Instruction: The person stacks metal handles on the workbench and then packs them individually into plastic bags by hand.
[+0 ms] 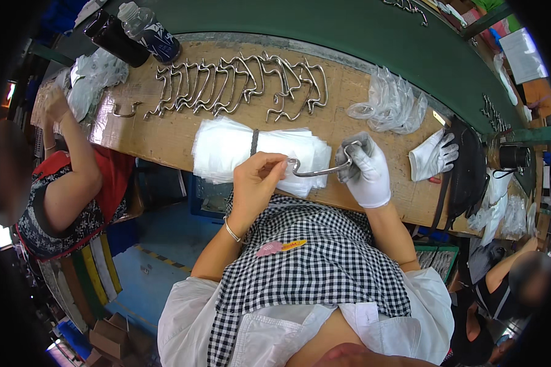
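My right hand (366,171), in a white work glove, is closed round one end of a bent, shiny metal handle (318,173). The handle lies roughly level, its curled free end pointing left. At that end, my bare left hand (257,183) has thumb and forefinger pinched together. Whether they grip the metal tip or a bit of clear film cannot be made out. Both hands are over the near edge of a stack of clear plastic bags (217,150) with a dark band (254,142) across it. Beyond the stack, several similar metal handles (229,85) lie in a row.
One small handle (127,110) lies apart on the cardboard-covered table (183,137). Two bottles (153,37) stand back left. Clear bags (389,101), a spare glove (433,155) and a black backpack (465,171) are at right. Another person's arm (79,147) reaches the table's left end.
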A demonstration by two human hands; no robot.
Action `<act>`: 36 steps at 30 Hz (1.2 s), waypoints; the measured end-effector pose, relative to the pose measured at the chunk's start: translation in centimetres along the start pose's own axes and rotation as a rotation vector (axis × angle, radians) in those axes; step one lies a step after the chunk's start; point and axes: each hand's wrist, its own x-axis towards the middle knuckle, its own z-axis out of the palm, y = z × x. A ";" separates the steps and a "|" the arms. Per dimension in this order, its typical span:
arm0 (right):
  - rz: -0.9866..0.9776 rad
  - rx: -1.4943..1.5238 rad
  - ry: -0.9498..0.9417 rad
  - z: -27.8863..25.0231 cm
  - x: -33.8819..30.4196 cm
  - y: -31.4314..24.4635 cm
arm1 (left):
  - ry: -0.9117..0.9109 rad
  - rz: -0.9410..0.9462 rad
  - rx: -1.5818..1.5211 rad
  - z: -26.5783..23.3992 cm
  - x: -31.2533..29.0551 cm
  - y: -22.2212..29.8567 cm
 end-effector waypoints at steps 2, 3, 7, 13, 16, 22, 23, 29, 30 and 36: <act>-0.001 0.005 0.022 0.7 0.2 0.5 | 0.001 0.028 -0.016 -0.1 -0.3 0.9; -0.001 0.009 0.039 1.2 0.3 0.8 | -0.065 0.066 -0.010 -0.3 -0.8 1.9; -0.505 -0.856 -0.232 4.4 -2.2 0.2 | -0.223 0.075 -0.340 -0.6 -2.6 5.6; -0.772 -1.353 -0.461 5.0 -0.6 -2.4 | -0.173 0.418 0.017 -0.9 -1.6 6.6; -0.975 -1.582 -0.236 1.4 4.3 -3.7 | 0.055 0.357 0.274 -0.2 0.7 4.4; -0.493 -2.086 -0.152 -1.1 9.2 -4.6 | -0.019 0.465 0.689 0.9 0.8 0.4; -0.588 -1.997 -0.199 0.8 9.3 -4.3 | 0.007 0.524 0.760 1.4 0.7 0.4; -0.372 -2.032 -0.221 1.5 10.4 -0.8 | -0.014 0.367 0.616 0.6 1.1 0.3; -0.375 -1.994 -0.225 1.1 10.1 -0.9 | -0.051 0.338 0.535 0.3 1.2 0.3; -0.119 -0.832 0.087 2.2 3.3 -5.4 | -0.078 0.134 0.263 -0.1 0.9 1.1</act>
